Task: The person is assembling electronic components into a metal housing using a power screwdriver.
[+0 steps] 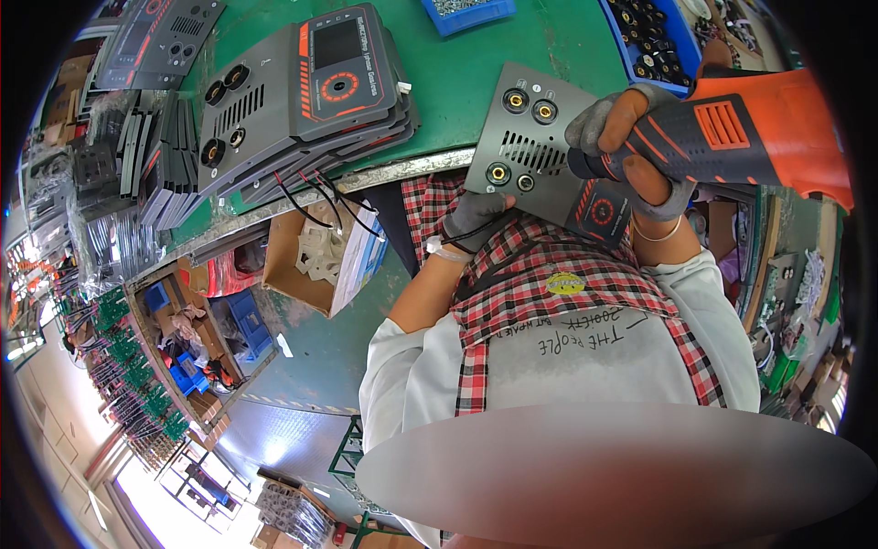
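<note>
My left hand (476, 220), in a grey glove, grips the lower left edge of a grey front panel (526, 146). A thin black cable lies by its fingers. The panel has vent slots, several round brass-centred sockets and a dark section with an orange dial print. It leans over the bench edge against my apron. My right hand (631, 146), gloved with bare fingertips, is wrapped round the front of an orange and black cordless power tool (722, 128). The tool's black nose points left, over the panel's right side; whether it touches the panel I cannot tell.
A stack of similar panels (343, 78) lies on the green bench (448, 82) to the left, wires hanging off. More panels (146, 46) stand beyond. A blue tray of small metal parts (466, 13) and a blue bin of black sockets (645, 41) sit behind. Below is an open carton (297, 265).
</note>
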`<state>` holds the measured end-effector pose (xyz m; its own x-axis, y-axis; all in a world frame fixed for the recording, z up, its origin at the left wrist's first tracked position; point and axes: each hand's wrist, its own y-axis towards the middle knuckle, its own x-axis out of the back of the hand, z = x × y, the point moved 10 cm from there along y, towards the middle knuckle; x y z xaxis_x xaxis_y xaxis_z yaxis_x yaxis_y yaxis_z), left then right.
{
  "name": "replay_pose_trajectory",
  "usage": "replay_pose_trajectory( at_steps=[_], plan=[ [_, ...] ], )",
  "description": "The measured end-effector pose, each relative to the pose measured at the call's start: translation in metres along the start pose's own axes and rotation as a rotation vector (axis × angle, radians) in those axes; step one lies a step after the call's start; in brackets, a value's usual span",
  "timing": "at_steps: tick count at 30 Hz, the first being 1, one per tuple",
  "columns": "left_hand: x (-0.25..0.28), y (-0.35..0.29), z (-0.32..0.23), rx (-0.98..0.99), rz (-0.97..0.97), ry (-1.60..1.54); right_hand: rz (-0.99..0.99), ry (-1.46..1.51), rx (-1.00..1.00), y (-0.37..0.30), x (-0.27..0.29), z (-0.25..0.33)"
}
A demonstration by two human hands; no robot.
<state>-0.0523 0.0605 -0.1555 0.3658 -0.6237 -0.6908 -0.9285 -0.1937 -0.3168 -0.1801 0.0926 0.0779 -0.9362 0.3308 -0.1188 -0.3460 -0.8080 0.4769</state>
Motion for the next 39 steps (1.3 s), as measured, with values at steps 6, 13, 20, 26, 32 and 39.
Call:
replay_pose_trajectory(
  at_steps=[6,13,20,26,32,39],
  plan=[
    [0.003,0.0,0.003,0.005,-0.05,-0.139,-0.048,-0.02,0.094,0.005,0.01,0.007],
    [0.014,-0.001,0.012,0.026,-0.082,-0.048,-0.036,-0.088,0.1,0.006,0.009,0.008],
    [0.023,0.001,0.01,-0.05,-0.103,0.306,-0.016,-0.068,0.08,0.005,-0.002,0.003],
    [0.007,0.001,0.021,0.082,-0.061,-0.304,-0.016,-0.072,0.092,0.007,-0.01,0.004],
    [0.009,0.001,0.021,0.08,-0.049,-0.242,0.082,-0.173,-0.004,0.005,-0.021,-0.012],
    [0.008,-0.002,0.019,0.105,-0.077,-0.226,0.17,-0.331,-0.082,0.001,-0.029,-0.026]
  ],
)
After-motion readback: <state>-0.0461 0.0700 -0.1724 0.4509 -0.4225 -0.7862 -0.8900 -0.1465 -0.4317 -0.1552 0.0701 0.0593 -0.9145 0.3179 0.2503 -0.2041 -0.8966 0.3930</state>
